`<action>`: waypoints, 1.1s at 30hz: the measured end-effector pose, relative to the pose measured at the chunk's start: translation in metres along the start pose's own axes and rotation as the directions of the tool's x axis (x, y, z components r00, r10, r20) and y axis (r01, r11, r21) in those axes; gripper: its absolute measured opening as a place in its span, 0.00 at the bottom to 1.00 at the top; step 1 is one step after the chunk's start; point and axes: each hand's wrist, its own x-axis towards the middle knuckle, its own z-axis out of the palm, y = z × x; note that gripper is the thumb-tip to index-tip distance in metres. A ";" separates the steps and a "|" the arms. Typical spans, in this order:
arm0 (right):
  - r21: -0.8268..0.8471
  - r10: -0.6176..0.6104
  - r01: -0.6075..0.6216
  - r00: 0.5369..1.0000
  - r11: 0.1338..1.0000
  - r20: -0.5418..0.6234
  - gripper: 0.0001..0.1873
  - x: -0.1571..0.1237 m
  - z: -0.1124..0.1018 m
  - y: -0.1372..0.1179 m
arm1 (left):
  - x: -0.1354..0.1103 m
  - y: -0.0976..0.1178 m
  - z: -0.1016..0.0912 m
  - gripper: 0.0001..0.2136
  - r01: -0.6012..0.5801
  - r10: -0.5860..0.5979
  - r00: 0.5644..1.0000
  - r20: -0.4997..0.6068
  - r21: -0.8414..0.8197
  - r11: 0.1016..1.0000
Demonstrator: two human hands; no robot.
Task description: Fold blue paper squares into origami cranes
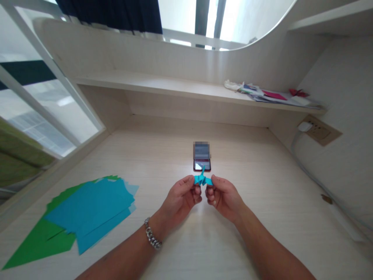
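A small folded figure of turquoise paper (201, 180), like an origami crane, is held up between my two hands above the desk. My left hand (184, 193) pinches its left wing between thumb and fingers. The right wing is pinched by my right hand (223, 195) in the same way. A thin pointed part of the figure sticks up between the hands, overlapping the lower edge of a phone (201, 165) that lies on the desk just beyond. Most of the phone's screen is blurred out.
Fanned blue paper sheets (96, 206) lie over green sheets (29, 245) on the desk's left. Papers (274, 95) rest on the shelf (163, 85) at the back. On the right wall, a white cable (300, 163) runs from a socket (323, 131) down along the desk's side.
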 end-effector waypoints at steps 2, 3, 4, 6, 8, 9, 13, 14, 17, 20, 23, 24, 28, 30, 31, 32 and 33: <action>-0.002 -0.008 0.008 1.000 1.000 -0.025 0.16 0.000 0.000 -0.001 | 0.000 0.001 0.001 0.10 -0.003 0.003 1.000 -0.007 -0.001 1.000; 0.002 -0.014 0.014 0.999 1.000 -0.032 0.17 0.000 0.000 -0.001 | -0.001 0.001 0.001 0.10 -0.003 0.003 1.000 -0.006 -0.002 1.000; 0.008 -0.021 0.021 0.999 1.000 -0.037 0.18 0.000 0.000 -0.001 | -0.001 0.001 0.002 0.10 -0.002 0.002 1.000 -0.002 -0.005 1.000; 0.026 -0.040 0.041 0.998 0.999 -0.049 0.19 0.001 0.000 -0.001 | -0.002 0.001 0.003 0.10 0.000 0.001 1.000 0.008 -0.003 1.000; 0.036 -0.058 0.061 0.996 0.998 -0.069 0.20 0.002 0.000 -0.002 | -0.002 0.000 0.003 0.09 0.000 0.000 1.000 0.008 0.023 1.000; 0.034 -0.058 0.061 0.995 0.998 -0.084 0.20 0.002 0.000 -0.003 | -0.002 0.000 0.003 0.09 -0.003 0.003 1.000 0.000 0.046 0.999; -0.020 -0.007 0.004 0.990 1.000 -0.140 0.24 0.003 -0.001 -0.007 | 0.002 -0.002 0.001 0.11 -0.028 0.041 0.997 -0.060 0.204 0.978; -0.049 -0.004 -0.003 0.990 0.999 -0.142 0.24 0.003 -0.001 -0.007 | 0.003 -0.003 0.001 0.11 -0.029 0.048 0.996 -0.071 0.248 0.968; -0.144 -0.061 0.043 0.991 0.989 -0.122 0.17 0.003 -0.001 -0.005 | 0.005 -0.004 0.000 0.12 -0.013 0.038 0.997 -0.072 0.317 0.948; -0.128 -0.124 0.108 0.985 0.986 -0.121 0.12 0.002 -0.001 -0.003 | 0.005 -0.005 0.000 0.12 0.001 0.017 0.998 -0.066 0.276 0.961; -0.052 -0.137 0.131 0.981 0.990 -0.141 0.11 0.003 -0.002 -0.004 | 0.004 -0.004 0.001 0.11 -0.003 0.017 0.997 -0.070 0.189 0.982; -0.030 -0.135 0.132 0.980 0.991 -0.144 0.11 0.003 -0.003 -0.005 | 0.003 -0.003 0.001 0.11 -0.009 0.020 0.997 -0.070 0.156 0.988; 0.034 -0.145 0.152 0.978 0.988 -0.148 0.10 0.004 -0.007 -0.009 | 0.001 0.002 0.000 0.11 -0.036 0.038 0.999 -0.039 0.058 0.998; 0.042 -0.157 0.165 0.976 0.985 -0.150 0.10 0.004 -0.008 -0.010 | 0.001 0.005 0.000 0.10 -0.054 0.056 0.998 -0.033 0.062 0.997; 0.038 -0.160 0.167 0.976 0.985 -0.148 0.10 0.004 -0.009 -0.010 | 0.002 0.005 -0.001 0.11 -0.064 0.068 0.997 -0.040 0.076 0.995; 0.029 -0.160 0.166 0.977 0.986 -0.144 0.10 0.004 -0.009 -0.010 | 0.002 0.006 -0.001 0.11 -0.076 0.081 0.995 -0.051 0.095 0.993; 0.020 -0.160 0.165 0.977 0.986 -0.139 0.10 0.004 -0.009 -0.010 | 0.003 0.005 -0.001 0.12 -0.087 0.094 0.994 -0.063 0.114 0.990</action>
